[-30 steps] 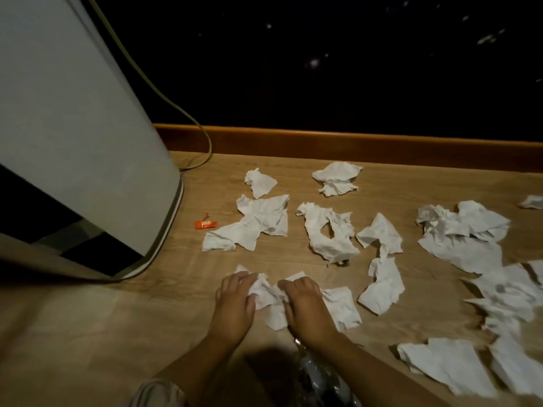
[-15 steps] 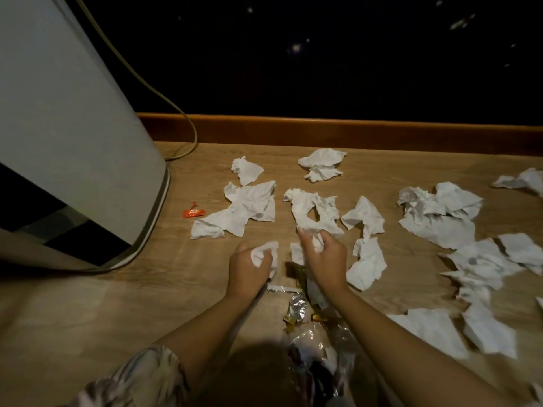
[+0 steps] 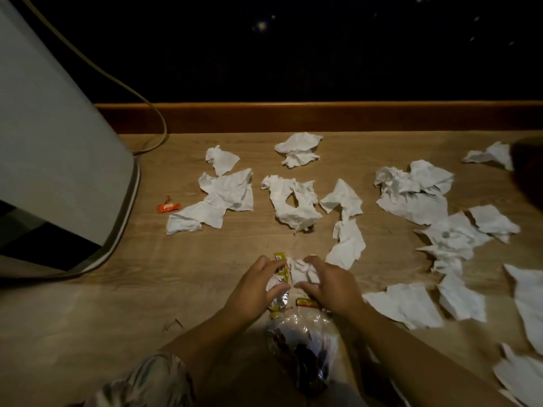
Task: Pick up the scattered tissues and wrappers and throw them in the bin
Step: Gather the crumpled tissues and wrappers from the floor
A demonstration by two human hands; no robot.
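Several crumpled white tissues (image 3: 291,201) lie scattered over the wooden floor (image 3: 117,304). Low in the middle, my left hand (image 3: 255,289) curls its fingers round a yellow and silver wrapper (image 3: 280,276). Right beside it my right hand (image 3: 329,286) grips a wad of white tissue (image 3: 301,270). Both hands are close together, just above a shiny plastic bag of wrappers (image 3: 302,345) lying between my forearms. A small yellow wrapper (image 3: 307,303) peeks out under my right hand. A small orange wrapper (image 3: 168,207) lies alone at the left.
A big white appliance (image 3: 53,148) with a dark base fills the left side, a yellowish cable (image 3: 141,98) curving behind it. A wooden skirting board (image 3: 323,116) runs along the back under a dark wall. More tissues (image 3: 411,304) crowd the right side.
Both hands drew back toward me with their tissue and now meet over the wrappers; the left hand has closed on the yellow and silver wrapper. The view shifted slightly.
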